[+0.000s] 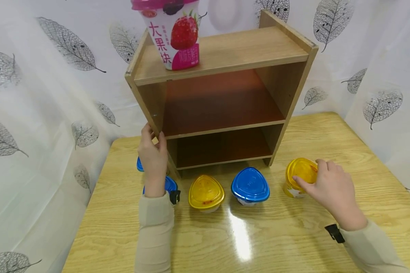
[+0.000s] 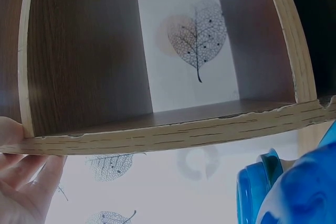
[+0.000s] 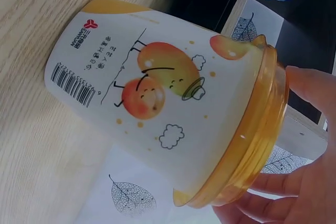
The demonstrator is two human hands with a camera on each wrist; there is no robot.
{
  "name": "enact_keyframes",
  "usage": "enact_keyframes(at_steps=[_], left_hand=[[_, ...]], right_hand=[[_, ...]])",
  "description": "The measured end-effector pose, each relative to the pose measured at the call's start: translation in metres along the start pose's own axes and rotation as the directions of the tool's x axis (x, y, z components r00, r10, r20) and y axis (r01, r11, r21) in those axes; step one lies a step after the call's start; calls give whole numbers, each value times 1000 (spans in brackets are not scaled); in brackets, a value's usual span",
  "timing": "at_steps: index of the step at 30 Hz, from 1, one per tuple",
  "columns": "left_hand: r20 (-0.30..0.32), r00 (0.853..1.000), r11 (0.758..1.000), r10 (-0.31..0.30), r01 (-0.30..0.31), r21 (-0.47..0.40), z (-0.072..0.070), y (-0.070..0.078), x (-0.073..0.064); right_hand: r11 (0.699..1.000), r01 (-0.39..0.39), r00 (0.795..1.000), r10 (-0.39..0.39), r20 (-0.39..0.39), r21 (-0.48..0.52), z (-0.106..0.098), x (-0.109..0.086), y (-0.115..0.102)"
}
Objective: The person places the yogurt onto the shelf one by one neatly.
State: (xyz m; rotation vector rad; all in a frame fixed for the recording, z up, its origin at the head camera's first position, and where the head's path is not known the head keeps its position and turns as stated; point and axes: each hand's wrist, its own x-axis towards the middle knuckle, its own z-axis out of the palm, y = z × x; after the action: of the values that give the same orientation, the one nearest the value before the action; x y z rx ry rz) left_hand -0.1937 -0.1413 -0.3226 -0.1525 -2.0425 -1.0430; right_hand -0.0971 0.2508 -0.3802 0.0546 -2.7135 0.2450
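Observation:
My left hand [image 1: 153, 159] grips the front edge of the left side panel of a small wooden shelf [image 1: 222, 47], thumb in front and fingers round the outside. In the left wrist view, its fingers [image 2: 44, 179] wrap that panel's edge [image 2: 157, 139]. On the right, my right hand [image 1: 335, 185] holds a yogurt cup [image 1: 295, 192] by its yellow lid, thumb on one side and fingers on the other. The right wrist view shows this white cup [image 3: 163, 87] with mango drawings and a barcode. It looks upright; whether its base touches the table cannot be told.
A strawberry yogurt cup [image 1: 175, 41] stands on the shelf's top left. Before the shelf sit a yellow-lidded cup [image 1: 206, 191] and a blue-lidded cup [image 1: 250, 185]. More blue lids [image 1: 171, 184] show partly behind my left arm. Leaf-printed cloth [image 1: 61, 87] surrounds the wooden table [image 1: 276, 235].

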Motion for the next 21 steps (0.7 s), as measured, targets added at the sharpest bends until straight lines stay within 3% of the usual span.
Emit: enact_keyframes(at_steps=[9, 16, 21], left_hand=[[-1, 1000, 1000, 4, -4, 8, 0, 1, 0], [-3, 1000, 1000, 10, -10, 14, 0, 1, 0], [-2, 1000, 1000, 15, -15, 11, 0, 1, 0]], right_hand=[[995, -6, 996, -3, 90, 95, -4, 3, 2], [963, -30, 968, -39, 249, 266, -6, 11, 8], [943, -10, 954, -91, 286, 331, -7, 13, 10]])
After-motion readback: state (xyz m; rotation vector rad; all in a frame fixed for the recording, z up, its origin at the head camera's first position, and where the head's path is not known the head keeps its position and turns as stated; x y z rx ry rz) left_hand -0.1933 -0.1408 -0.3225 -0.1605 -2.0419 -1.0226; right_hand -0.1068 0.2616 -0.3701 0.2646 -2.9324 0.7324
